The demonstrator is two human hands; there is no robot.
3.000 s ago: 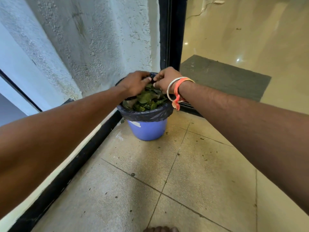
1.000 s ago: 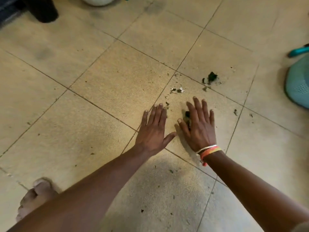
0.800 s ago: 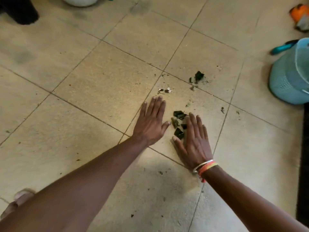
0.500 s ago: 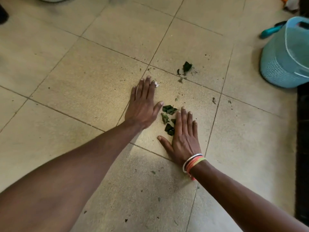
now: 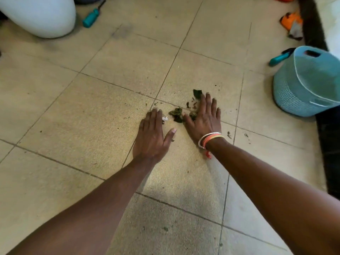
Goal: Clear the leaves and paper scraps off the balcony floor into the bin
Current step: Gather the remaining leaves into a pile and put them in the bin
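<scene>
Both my hands lie flat, palms down, on the beige tiled floor (image 5: 103,126). My left hand (image 5: 151,135) has its fingers together and thumb spread, with a small white paper scrap (image 5: 165,118) at its fingertips. My right hand (image 5: 205,117), with bangles at the wrist, lies a little farther out. A small heap of dark green leaf pieces (image 5: 177,114) sits between the two hands. One more leaf (image 5: 197,93) lies just beyond my right fingertips. Tiny crumbs (image 5: 229,134) dot the tile to the right. The bin is out of view.
A teal woven basket (image 5: 301,83) stands at the right, with a teal-handled tool (image 5: 277,58) behind it. A white rounded pot (image 5: 39,15) and another teal tool (image 5: 91,16) are at the top left. An orange and grey item (image 5: 292,23) lies top right by a dark ledge (image 5: 327,144).
I have turned from the leaf-filled bin to the floor. Over the last second both flat hands have swept the leaf bits into a heap, and my right hand has reached out to the farther leaf.
</scene>
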